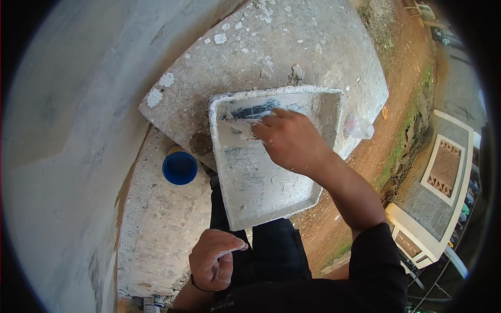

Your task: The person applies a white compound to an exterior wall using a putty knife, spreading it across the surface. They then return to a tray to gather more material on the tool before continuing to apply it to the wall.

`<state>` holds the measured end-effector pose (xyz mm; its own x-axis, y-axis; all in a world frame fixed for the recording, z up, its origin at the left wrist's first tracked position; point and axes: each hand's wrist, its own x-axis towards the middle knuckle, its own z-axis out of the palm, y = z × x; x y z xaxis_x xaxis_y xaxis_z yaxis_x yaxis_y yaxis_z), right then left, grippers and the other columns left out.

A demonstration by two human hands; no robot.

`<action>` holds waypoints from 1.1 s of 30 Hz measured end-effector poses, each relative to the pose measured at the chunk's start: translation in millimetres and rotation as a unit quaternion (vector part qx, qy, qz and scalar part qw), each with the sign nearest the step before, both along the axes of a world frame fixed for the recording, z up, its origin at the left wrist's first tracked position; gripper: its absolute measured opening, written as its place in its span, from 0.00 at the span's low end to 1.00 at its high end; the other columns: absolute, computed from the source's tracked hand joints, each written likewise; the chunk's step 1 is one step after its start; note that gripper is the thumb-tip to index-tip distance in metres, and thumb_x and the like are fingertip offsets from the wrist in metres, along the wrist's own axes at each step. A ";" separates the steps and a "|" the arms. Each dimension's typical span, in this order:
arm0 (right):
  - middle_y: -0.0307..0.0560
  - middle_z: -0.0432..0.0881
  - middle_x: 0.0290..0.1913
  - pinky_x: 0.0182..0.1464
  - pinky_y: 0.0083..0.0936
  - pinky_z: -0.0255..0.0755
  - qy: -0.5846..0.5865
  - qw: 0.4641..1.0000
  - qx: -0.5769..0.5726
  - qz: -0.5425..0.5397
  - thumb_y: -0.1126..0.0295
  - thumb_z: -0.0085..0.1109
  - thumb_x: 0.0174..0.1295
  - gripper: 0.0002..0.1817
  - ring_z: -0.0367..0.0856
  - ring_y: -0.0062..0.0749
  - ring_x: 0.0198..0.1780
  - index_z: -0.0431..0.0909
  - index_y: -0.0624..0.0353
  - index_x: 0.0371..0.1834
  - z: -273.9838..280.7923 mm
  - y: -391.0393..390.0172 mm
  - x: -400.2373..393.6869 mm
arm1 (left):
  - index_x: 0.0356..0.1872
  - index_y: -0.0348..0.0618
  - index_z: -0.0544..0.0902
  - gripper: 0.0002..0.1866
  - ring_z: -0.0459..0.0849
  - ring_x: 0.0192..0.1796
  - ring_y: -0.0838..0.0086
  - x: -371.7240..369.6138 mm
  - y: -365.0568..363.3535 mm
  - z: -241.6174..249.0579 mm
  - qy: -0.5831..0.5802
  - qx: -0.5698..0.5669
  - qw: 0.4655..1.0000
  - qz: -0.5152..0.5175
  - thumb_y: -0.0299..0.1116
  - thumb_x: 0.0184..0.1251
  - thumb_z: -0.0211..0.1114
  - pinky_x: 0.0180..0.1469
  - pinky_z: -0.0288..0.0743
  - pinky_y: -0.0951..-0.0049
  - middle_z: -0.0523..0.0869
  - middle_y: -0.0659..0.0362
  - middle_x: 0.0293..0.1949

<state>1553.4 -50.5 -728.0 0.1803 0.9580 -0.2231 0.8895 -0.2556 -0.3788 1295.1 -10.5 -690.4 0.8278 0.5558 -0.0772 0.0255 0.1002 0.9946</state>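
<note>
My right hand [292, 138] reaches into a white-crusted rectangular tray [224, 201], its fingers closed around a putty knife [241, 121]. The knife's thin pale blade points left, near the tray's far left corner; its handle is mostly hidden by my fingers. White paste is smeared over the tray's floor and walls, with dark streaks of the bottom showing through. Below the tray's near edge, my left hand [215, 259] hangs half curled, thumb and forefinger apart, with nothing visible in it. White residue coats its fingertips.
The tray stands on a paste-spattered board [250, 52]. A blue bucket [180, 167] sits lower left, near a grey plastered wall [68, 141]. A clear plastic cup [358, 127] lies by the board's right edge. Bare earth [402, 109] and a low structure [443, 167] lie to the right.
</note>
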 end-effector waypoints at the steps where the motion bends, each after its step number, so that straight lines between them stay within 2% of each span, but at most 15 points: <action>1: 0.46 0.79 0.26 0.36 0.34 0.75 0.004 0.998 -0.009 0.064 0.72 0.53 0.50 0.06 0.79 0.39 0.36 0.78 0.59 0.29 -6.6 -0.4 -2.4 | 0.42 0.32 0.76 0.14 0.78 0.29 0.70 0.5 -0.8 -0.2 -0.001 -0.004 1.000 -0.001 0.20 0.55 0.47 0.35 0.73 0.72 0.82 0.48 0.30; 3: 0.42 0.79 0.26 0.37 0.31 0.75 -0.016 0.988 -0.012 0.153 0.70 0.53 0.50 0.05 0.79 0.35 0.36 0.77 0.57 0.28 -14.6 -7.5 -11.9 | 0.42 0.32 0.76 0.14 0.78 0.29 0.70 0.3 -3.7 0.6 0.003 -0.010 1.000 0.003 0.20 0.55 0.48 0.35 0.73 0.73 0.82 0.48 0.30; 6: 0.41 0.78 0.27 0.38 0.30 0.75 0.015 0.986 0.007 0.165 0.69 0.54 0.51 0.05 0.79 0.34 0.37 0.77 0.57 0.29 -9.7 -21.9 -11.4 | 0.42 0.32 0.76 0.13 0.78 0.30 0.70 0.7 -7.3 0.5 0.004 -0.011 1.000 0.007 0.21 0.57 0.48 0.34 0.73 0.73 0.82 0.48 0.30; 11: 0.40 0.78 0.31 0.38 0.28 0.74 -0.006 0.975 0.053 0.214 0.69 0.54 0.51 0.06 0.78 0.33 0.39 0.77 0.56 0.31 -3.6 -42.6 0.2 | 0.42 0.33 0.76 0.12 0.78 0.30 0.70 3.9 -13.8 3.3 0.007 -0.008 1.000 0.007 0.23 0.59 0.49 0.34 0.74 0.73 0.82 0.48 0.30; 13: 0.40 0.79 0.36 0.38 0.28 0.75 0.008 0.982 0.022 0.185 0.70 0.58 0.45 0.13 0.78 0.34 0.40 0.80 0.56 0.37 1.8 -39.4 10.6 | 0.42 0.33 0.76 0.12 0.78 0.29 0.70 6.4 -18.3 2.8 0.003 -0.002 1.000 0.012 0.23 0.60 0.49 0.34 0.74 0.73 0.82 0.48 0.30; 17: 0.38 0.79 0.35 0.39 0.28 0.74 -0.053 0.976 0.081 0.197 0.69 0.56 0.47 0.12 0.78 0.32 0.38 0.79 0.54 0.37 -18.8 -17.5 14.6 | 0.42 0.33 0.76 0.12 0.78 0.29 0.70 13.1 -29.5 -0.2 0.005 0.008 1.000 0.011 0.24 0.60 0.49 0.34 0.74 0.73 0.82 0.47 0.31; 20: 0.38 0.78 0.33 0.40 0.28 0.73 -0.022 0.970 0.045 0.237 0.68 0.56 0.48 0.12 0.77 0.32 0.38 0.79 0.54 0.36 -24.4 -14.0 8.7 | 0.43 0.33 0.76 0.12 0.78 0.30 0.70 16.7 -38.2 1.5 0.008 0.008 1.000 0.014 0.24 0.61 0.49 0.34 0.74 0.73 0.82 0.47 0.31; 23: 0.40 0.78 0.33 0.37 0.27 0.75 -0.012 0.956 0.051 0.290 0.67 0.54 0.49 0.09 0.78 0.30 0.38 0.78 0.54 0.34 -21.7 -31.1 5.4 | 0.44 0.33 0.75 0.12 0.78 0.30 0.70 20.2 -47.7 3.7 0.006 0.015 1.000 0.027 0.24 0.61 0.49 0.34 0.74 0.73 0.81 0.47 0.30; 25: 0.41 0.79 0.34 0.34 0.25 0.76 -0.022 0.936 0.064 0.345 0.66 0.54 0.50 0.10 0.78 0.26 0.37 0.78 0.54 0.34 -18.2 -44.9 5.3 | 0.41 0.34 0.77 0.11 0.81 0.33 0.67 24.0 -54.4 8.7 0.032 -0.011 0.998 0.054 0.20 0.59 0.50 0.38 0.74 0.71 0.83 0.52 0.31; 28: 0.40 0.79 0.34 0.36 0.24 0.76 -0.001 0.921 0.086 0.380 0.65 0.54 0.50 0.11 0.78 0.27 0.37 0.79 0.54 0.36 -18.6 -59.8 10.7 | 0.41 0.34 0.77 0.11 0.81 0.32 0.66 26.4 -65.8 12.5 0.034 -0.026 0.997 0.071 0.19 0.58 0.50 0.38 0.74 0.71 0.83 0.51 0.31; 32: 0.39 0.79 0.34 0.37 0.24 0.77 -0.007 0.918 0.095 0.385 0.65 0.54 0.50 0.09 0.78 0.28 0.38 0.79 0.53 0.33 -7.0 -53.8 18.3 | 0.41 0.33 0.77 0.11 0.81 0.32 0.66 29.0 -75.6 17.2 0.025 -0.004 0.996 0.083 0.19 0.58 0.50 0.38 0.74 0.71 0.83 0.50 0.30; 33: 0.39 0.79 0.34 0.37 0.25 0.77 -0.019 0.915 0.128 0.382 0.65 0.54 0.50 0.09 0.78 0.28 0.38 0.79 0.54 0.32 -5.0 -46.9 15.8 | 0.41 0.33 0.77 0.11 0.81 0.32 0.66 29.0 -78.5 17.5 0.026 -0.004 0.996 0.091 0.19 0.58 0.49 0.37 0.75 0.71 0.83 0.50 0.30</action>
